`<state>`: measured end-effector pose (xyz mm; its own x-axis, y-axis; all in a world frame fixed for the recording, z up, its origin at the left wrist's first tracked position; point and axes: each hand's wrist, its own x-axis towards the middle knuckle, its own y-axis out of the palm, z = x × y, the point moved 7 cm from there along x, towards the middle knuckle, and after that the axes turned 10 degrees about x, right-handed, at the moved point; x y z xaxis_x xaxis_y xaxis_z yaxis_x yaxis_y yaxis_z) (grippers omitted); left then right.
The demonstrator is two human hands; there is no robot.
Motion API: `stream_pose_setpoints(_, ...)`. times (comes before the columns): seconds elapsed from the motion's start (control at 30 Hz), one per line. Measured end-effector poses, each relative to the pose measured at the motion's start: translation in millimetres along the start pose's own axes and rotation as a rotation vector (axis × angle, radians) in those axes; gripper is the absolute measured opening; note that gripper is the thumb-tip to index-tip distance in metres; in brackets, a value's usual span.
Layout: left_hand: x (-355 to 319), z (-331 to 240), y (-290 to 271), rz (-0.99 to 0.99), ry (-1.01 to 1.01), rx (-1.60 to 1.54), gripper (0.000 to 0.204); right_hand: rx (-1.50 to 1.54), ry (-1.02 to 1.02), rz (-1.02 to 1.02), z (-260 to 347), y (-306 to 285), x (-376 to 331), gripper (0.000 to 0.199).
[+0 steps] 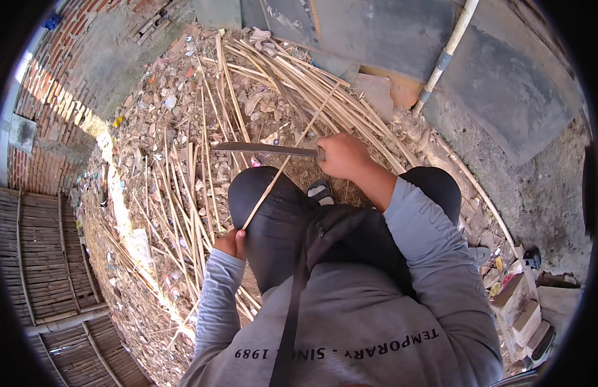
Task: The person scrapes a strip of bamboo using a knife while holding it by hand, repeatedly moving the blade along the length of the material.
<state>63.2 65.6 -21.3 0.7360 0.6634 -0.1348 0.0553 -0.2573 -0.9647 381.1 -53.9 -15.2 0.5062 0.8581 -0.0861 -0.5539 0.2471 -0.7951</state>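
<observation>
My right hand [344, 156] is wrapped round the handle of a long machete [263, 149], whose dark blade points left, level across my knees. In my left hand [231, 244], beside my left knee, is the lower end of a thin bamboo strip [273, 184]. The strip slants up and to the right, over my knee and across the blade near the handle. Blade and strip cross and look to be touching, though I cannot tell how firmly. The handle is mostly hidden in my fist.
A thick bundle of bamboo strips [324, 93] lies ahead on littered ground. More loose strips [194, 213] are scattered to the left. A brick wall [60, 97] and woven bamboo panels [44, 258] stand at left. A pole [446, 58] leans on the grey wall at right.
</observation>
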Motion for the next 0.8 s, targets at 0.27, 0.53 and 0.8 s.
stream_pose_setpoints(0.27,-1.0,-3.4,-9.7,0.015,-0.025,-0.01,0.051,0.077,0.167,-0.041,-25.5,-13.4,10.5,0.031)
stream_pose_setpoints(0.53,4.9,-3.7,-4.9,0.053,0.014,0.032,0.048,0.14,0.206,-0.139,-55.4,-9.9,16.2,0.036)
stream_pose_setpoints(0.8,-0.4,-1.1,-0.9,-0.01,0.044,0.04,0.046,0.007,0.086,0.123,1.1,-3.6,3.2,0.034)
